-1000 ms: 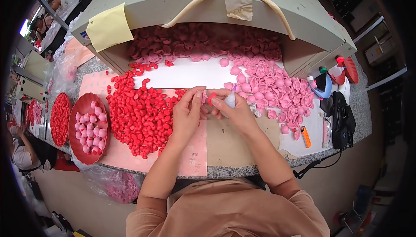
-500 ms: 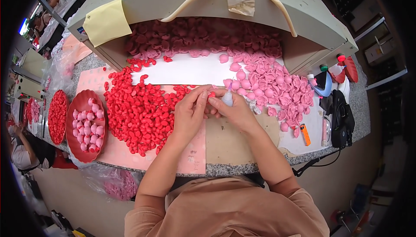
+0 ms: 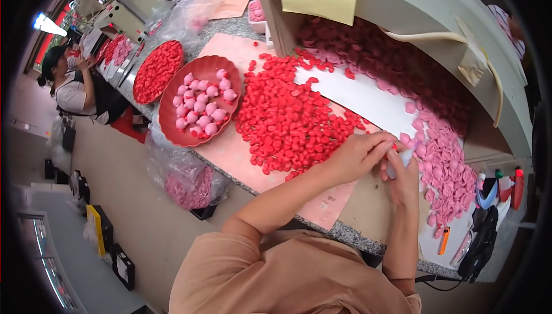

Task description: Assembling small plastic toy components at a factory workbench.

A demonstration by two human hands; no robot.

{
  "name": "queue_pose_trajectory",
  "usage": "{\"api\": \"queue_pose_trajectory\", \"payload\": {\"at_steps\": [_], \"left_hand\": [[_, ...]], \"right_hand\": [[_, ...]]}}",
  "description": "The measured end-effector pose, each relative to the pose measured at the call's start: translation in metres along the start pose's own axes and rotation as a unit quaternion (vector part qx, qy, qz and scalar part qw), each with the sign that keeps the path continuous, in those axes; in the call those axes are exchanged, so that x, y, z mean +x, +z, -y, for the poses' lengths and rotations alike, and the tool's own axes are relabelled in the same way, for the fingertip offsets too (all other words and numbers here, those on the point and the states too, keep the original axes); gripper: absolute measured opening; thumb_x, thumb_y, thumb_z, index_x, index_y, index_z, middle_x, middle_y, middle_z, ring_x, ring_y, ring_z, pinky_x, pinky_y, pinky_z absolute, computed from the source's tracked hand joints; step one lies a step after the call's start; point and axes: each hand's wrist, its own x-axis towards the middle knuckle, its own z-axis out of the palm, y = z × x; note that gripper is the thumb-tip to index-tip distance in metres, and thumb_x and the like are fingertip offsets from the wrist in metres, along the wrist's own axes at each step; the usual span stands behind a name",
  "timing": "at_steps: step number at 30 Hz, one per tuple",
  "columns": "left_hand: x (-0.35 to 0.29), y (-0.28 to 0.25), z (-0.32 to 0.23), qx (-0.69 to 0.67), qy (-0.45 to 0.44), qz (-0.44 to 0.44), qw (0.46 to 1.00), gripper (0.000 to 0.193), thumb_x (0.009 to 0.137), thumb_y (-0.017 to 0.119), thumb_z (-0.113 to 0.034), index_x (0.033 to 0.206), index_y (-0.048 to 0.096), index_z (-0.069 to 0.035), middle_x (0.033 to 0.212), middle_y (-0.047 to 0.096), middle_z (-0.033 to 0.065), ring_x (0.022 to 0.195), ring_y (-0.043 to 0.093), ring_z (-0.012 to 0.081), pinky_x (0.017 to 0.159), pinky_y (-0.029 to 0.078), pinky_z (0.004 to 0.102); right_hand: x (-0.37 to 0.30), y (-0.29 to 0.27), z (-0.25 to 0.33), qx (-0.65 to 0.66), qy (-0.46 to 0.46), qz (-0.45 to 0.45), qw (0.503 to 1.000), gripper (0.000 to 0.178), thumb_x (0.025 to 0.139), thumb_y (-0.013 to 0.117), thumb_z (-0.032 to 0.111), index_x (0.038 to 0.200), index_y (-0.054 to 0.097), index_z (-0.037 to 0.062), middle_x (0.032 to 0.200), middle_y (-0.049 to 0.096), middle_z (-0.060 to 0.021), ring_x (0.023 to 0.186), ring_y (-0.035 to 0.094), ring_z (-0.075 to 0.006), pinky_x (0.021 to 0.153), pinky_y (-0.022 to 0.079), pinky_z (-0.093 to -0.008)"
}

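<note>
My left hand (image 3: 363,156) is closed, its fingertips pinching a small red plastic-looking piece (image 3: 394,147). Close against it, my right hand (image 3: 404,182) is wrapped around a whitish squeeze bottle (image 3: 398,166); its thumb and fingers meet near the red piece. A big heap of glossy red pieces (image 3: 287,118) spreads left of my hands. To their right lies a pile of pink rounded and cupped pieces (image 3: 445,167). A scalloped red dish (image 3: 165,120) further left holds several pink balls with red bits on them (image 3: 199,105).
A grey metal housing (image 3: 414,4) with a pale hose (image 3: 425,36) arches over the far side. Another red tray of red pieces (image 3: 158,71) stands left. Near the right edge are an orange stick-shaped thing (image 3: 443,240) and a black pouch (image 3: 480,244). Another person (image 3: 77,87) sits far left.
The view has swung left, so the bench appears slanted and the hands lie further right in it. Both hands remain together with the red piece and bottle; the bottle's thin tip no longer shows clearly.
</note>
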Motion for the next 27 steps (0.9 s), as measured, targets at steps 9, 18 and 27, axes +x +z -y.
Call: {"api": "queue_pose_trajectory", "payload": {"at_steps": [9,18,27], "left_hand": [[0.004,-0.003,-0.002,0.022,0.019,0.033,0.999,0.026,0.096,0.04,-0.013,0.115,0.056,-0.003,0.078,0.063,0.005,0.058,0.061,0.0113,0.057,0.05,0.0251],[0.004,-0.011,0.001,0.032,-0.052,0.01,0.998,0.03,0.096,0.039,-0.014,0.121,0.055,-0.006,0.075,0.056,-0.0008,0.06,0.047,0.004,0.055,0.041,0.0183],[0.003,-0.006,-0.001,0.086,-0.005,0.005,0.996,0.03,0.097,0.039,-0.018,0.118,0.056,-0.004,0.069,0.053,-0.001,0.056,0.045,0.0035,0.049,0.038,0.0181]], "right_hand": [[0.002,-0.001,-0.004,-0.047,-0.054,-0.039,0.997,0.02,0.089,0.056,0.02,0.097,0.056,0.001,0.058,0.052,-0.0016,0.044,0.047,-0.0084,0.041,0.037,-0.0193],[0.006,-0.006,-0.003,0.016,-0.013,0.041,0.999,0.018,0.087,0.059,0.01,0.103,0.056,0.002,0.077,0.059,-0.0034,0.064,0.055,-0.0079,0.052,0.044,-0.0206],[0.004,-0.017,-0.002,0.046,0.036,0.079,0.995,0.02,0.088,0.059,0.015,0.103,0.055,0.0022,0.075,0.057,-0.0021,0.063,0.054,-0.0076,0.053,0.044,-0.0204]]}}
